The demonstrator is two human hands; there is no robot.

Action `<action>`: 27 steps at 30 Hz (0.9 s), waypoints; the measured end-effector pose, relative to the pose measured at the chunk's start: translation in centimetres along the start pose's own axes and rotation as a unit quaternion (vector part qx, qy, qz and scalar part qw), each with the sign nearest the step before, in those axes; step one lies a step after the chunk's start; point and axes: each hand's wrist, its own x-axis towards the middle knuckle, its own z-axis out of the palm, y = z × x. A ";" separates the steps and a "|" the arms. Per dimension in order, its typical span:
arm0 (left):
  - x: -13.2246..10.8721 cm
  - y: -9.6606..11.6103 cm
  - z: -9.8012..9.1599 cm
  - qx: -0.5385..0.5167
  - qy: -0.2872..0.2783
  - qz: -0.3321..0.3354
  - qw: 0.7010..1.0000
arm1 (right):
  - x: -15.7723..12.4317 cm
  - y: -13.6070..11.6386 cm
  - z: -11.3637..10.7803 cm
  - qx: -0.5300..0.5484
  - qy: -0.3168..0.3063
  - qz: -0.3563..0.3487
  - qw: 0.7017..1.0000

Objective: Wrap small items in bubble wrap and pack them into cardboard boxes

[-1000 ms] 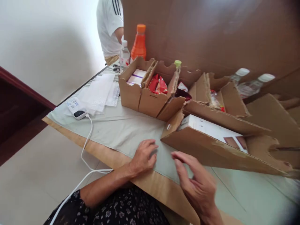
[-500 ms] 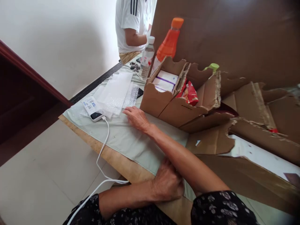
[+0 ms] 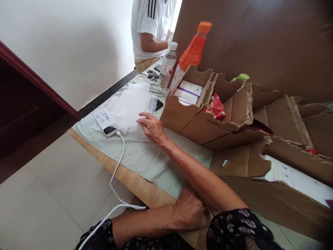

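Observation:
My right hand [image 3: 153, 129] reaches across the table, fingers bent with thumb and forefinger apart. Its fingertips are at the near edge of some thin white translucent sheets [image 3: 131, 104]; whether they touch them I cannot tell. Clear bubble wrap [image 3: 151, 105] lies under and beside the sheets. My left hand [image 3: 191, 210] rests at the table's front edge, its back up, under my right forearm, which hides its fingers. Left of the sheets lies a small white device [image 3: 111, 130] with a dark screen and a white cable [image 3: 122, 149] plugged in, against a printed white card [image 3: 102, 117].
Cut cardboard compartments [image 3: 179, 114] line the right side, holding white packs [image 3: 187, 92] and a red packet [image 3: 216, 107]. A water bottle [image 3: 167, 67] and an orange-capped bottle [image 3: 192, 48] stand behind. A dark phone [image 3: 158, 104] lies by the bubble wrap. A person in white [image 3: 148, 31] is at the far end.
My right hand has lifted slightly, and its thumb and forefinger now show apart at the sheets' edge. My left hand is further under the right forearm. The view has shifted a little.

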 end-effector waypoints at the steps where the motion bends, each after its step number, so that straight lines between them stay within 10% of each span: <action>1: 0.1 0.0 0.0 0.009 0.001 0.003 1.000 | -1.3 -0.3 -1.2 0.058 0.021 0.003 0.998; 7: -2.3 1.9 -3.5 -0.051 0.045 -0.025 0.997 | -14.9 -2.2 -11.1 0.194 0.017 0.113 0.974; 12: -9.2 5.1 -8.9 -0.214 -0.054 -0.087 0.971 | -27.4 -3.8 -16.3 0.237 0.095 0.251 0.934; 19: -11.8 5.5 -8.9 0.035 0.172 -0.097 0.980 | -38.9 -5.9 -15.4 0.225 0.183 0.347 0.892; 27: -5.8 3.8 -6.7 0.279 -0.012 -0.102 0.955 | -45.1 -10.7 -12.7 0.253 0.215 0.380 0.863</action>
